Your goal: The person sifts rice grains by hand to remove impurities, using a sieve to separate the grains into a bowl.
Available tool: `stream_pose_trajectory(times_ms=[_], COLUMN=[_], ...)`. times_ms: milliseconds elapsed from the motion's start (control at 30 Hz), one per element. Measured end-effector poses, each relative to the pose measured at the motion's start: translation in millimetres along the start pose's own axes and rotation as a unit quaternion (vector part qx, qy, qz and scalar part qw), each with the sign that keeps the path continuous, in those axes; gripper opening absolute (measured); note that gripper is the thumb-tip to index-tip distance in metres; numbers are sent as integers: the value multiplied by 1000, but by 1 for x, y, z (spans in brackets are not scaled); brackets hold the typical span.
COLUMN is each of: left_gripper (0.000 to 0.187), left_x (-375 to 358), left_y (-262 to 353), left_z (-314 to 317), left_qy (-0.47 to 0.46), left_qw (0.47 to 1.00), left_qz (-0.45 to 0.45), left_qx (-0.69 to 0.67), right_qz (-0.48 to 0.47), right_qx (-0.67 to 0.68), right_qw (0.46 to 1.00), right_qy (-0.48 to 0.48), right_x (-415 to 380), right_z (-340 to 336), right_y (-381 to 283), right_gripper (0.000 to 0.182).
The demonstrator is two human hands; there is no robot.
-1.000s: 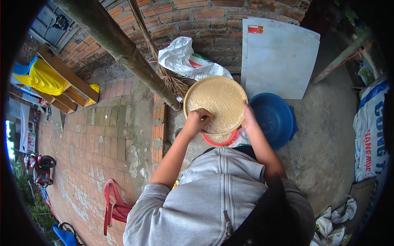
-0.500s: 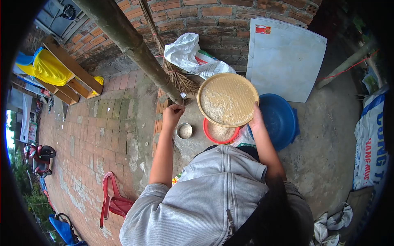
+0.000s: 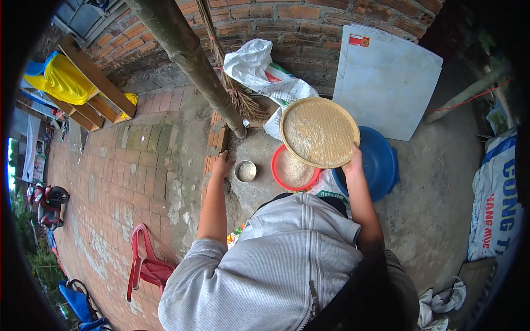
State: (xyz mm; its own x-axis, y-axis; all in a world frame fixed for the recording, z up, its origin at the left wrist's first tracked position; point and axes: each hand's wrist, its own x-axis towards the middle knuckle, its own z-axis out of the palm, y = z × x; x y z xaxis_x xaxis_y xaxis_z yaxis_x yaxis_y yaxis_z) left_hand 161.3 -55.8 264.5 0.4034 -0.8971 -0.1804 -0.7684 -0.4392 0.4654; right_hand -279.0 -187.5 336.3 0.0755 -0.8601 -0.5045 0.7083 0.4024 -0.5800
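My right hand (image 3: pixel 353 160) grips the near right rim of a round woven winnowing tray (image 3: pixel 338 126), held up and tilted. Rice grains (image 3: pixel 298 138) lie mostly on its left side. Below the tray stands a red basin (image 3: pixel 274 166) with rice in it. To the right, a blue basin (image 3: pixel 382 165) is partly covered by the tray and my forearm. My left hand (image 3: pixel 222 164) is over the brick edging with its fingers stretched out and nothing visible in them. Just right of it sits a small metal bowl (image 3: pixel 238 175) holding pale grains.
A bamboo post (image 3: pixel 190 58) rises ahead beside a straw broom (image 3: pixel 243 102). White sacks (image 3: pixel 251 63) and a pale panel (image 3: pixel 386 83) rest near the brick wall. A red plastic chair (image 3: pixel 149 262) stands to the left, and a large printed sack (image 3: pixel 494 198) to the right.
My left hand has dropped down and left from beside the post's foot, its pinched fingers now loosened. The tray has shifted right with my right hand, and its rice has slid leftward.
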Motion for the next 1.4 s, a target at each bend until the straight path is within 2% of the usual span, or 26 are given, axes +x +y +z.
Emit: stream_pose_trajectory(times_ms=[33,67,100,133,167,233,267,333,400,433,467,533,600,633,667,700,733,800,833,867,933,967,1033,1133,1233,1400], left_gripper=[53,53,57,61,61,67,72,66,58,46,46,38,35,32,32,32,32,33,34,34,34,34,35,34,34,33], left_x=[2,5,9,10,8,-24,-31,-43,-49,-47,-47,-44,-44,-45,-45,-46,-47,-45,-45,-45,-45,-44,-46,-48,-47,-50], left_y=[-3,-6,-4,-2,0,74,95,130,159,165,168,171,173,174,176,177,179,181,181,181,189,192,199,203,192,179], left_z=[2,3,3,3,5,-32,-36,-46,-46,-39,-37,-35,-35,-34,-34,-33,-32,-28,-26,-23,-24,-25,-27,-34,-34,-42], left_qy=[-1,0,-20,-38,-37,-107,-140,-249,-234,-201,-199,-138,-120,-108,-107,-97,-88,-98,-107,-108,-134,-135,-133,-135,-113,-66], left_qw=[998,998,979,938,937,816,778,681,614,645,643,657,656,656,655,665,675,676,677,677,660,660,666,636,632,644], left_qz=[-55,-57,-96,-132,-133,-171,-154,-86,-116,-119,-118,-97,-95,-96,-94,-91,-88,-90,-95,-95,-96,-94,-70,-93,-105,-105], left_qx=[-30,-31,-177,-318,-320,-542,-593,-684,-745,-728,-730,-735,-739,-741,-742,-734,-727,-725,-722,-722,-733,-733,-730,-754,-759,-755], right_qz=[1,10,19,20,34,78,78,117,127,126,124,122,1,0,-179,-346,-348,-486,-468,-468,-423,-424,-372,-357,-313,-302], right_qx=[-2,-4,-6,-8,-13,-7,-9,-28,-40,-49,-59,-71,-155,-156,-359,-532,-532,-676,-677,-677,-650,-650,-642,-622,-631,-649], right_qw=[1000,1000,1000,1000,999,996,996,991,988,986,984,982,982,981,913,773,772,526,518,518,516,515,499,487,476,455], right_qy=[-1,-5,-9,-10,-12,-44,-45,-61,-77,-96,-115,-125,-111,-113,-69,-18,-17,-175,-234,-233,-365,-363,-447,-498,-526,-530], right_x=[0,0,-1,-3,-5,-1,-4,-15,-12,-11,-10,-11,-13,-14,-14,-14,-24,-41,-38,-40,-45,-48,-55,-60,-62,-62], right_z=[0,0,3,5,8,8,13,36,41,43,45,50,54,56,59,61,72,94,95,100,111,116,123,124,119,108], right_y=[1,3,3,5,8,12,13,18,27,29,29,23,20,19,18,17,9,-8,-4,1,11,15,19,18,7,-7], right_gripper=[43,42,42,42,41,41,41,41,42,43,43,42,43,43,41,40,40,36,31,31,29,29,29,29,27,22])
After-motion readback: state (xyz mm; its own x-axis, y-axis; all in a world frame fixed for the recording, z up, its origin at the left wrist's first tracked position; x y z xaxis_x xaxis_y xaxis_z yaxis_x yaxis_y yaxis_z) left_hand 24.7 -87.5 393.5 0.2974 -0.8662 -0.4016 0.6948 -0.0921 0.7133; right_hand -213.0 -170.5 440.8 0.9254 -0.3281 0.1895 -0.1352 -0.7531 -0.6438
